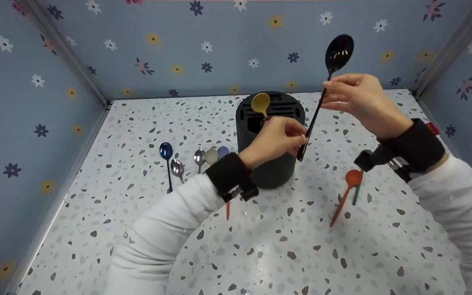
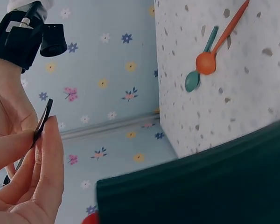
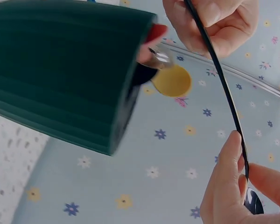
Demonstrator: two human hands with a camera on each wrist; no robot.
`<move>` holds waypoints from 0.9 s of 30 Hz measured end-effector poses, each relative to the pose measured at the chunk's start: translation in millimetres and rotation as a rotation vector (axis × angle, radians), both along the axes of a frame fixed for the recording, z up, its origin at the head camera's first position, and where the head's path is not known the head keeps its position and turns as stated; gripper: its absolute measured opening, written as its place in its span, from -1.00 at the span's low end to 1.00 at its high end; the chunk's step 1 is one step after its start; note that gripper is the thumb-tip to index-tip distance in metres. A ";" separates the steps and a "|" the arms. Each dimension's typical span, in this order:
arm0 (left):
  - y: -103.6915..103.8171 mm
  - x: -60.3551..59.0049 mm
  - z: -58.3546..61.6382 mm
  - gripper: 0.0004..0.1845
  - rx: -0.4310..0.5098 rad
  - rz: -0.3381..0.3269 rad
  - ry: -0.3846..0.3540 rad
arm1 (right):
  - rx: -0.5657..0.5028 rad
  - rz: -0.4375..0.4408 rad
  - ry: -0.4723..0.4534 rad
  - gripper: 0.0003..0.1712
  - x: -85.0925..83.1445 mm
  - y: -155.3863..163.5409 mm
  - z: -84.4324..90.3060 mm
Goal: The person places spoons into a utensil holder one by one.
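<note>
A long black spoon (image 1: 337, 52) is held tilted in the air above a dark ribbed cylindrical holder (image 1: 271, 164), bowl end up. My right hand (image 1: 334, 96) pinches the upper part of its handle just under the bowl. My left hand (image 1: 297, 139) pinches the lower end, right beside the holder's rim. The thin black handle (image 3: 219, 79) runs between the left hand (image 3: 224, 23) and the right fingers (image 3: 228, 186). A yellow spoon (image 1: 260, 103) stands in the holder, bowl up.
An orange spoon (image 1: 348, 184) and a teal spoon (image 1: 357, 196) lie on the speckled table right of the holder. A blue spoon (image 1: 166, 153) and several metal and pale spoons (image 1: 199, 156) lie to its left. Flowered blue walls close in three sides.
</note>
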State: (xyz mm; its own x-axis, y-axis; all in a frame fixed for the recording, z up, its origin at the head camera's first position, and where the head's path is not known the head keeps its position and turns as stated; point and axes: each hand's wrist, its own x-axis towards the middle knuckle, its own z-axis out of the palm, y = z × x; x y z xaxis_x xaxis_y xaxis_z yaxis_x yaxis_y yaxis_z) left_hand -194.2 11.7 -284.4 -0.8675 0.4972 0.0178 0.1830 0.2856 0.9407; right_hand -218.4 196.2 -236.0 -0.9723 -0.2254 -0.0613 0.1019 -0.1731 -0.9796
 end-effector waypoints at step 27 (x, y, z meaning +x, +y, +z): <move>-2.6 -46.1 38.0 -0.78 -0.160 0.133 0.146 | -0.003 -0.016 0.258 -0.60 -18.4 -19.2 39.1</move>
State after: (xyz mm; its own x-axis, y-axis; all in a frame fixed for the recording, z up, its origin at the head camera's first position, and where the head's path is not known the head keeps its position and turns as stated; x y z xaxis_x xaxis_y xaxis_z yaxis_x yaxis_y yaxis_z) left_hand -240.3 9.1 -246.4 -0.9193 0.3858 0.0777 0.2645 0.4594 0.8480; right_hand -236.8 177.0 -197.0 -0.9591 -0.2100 0.1897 -0.1539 -0.1754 -0.9724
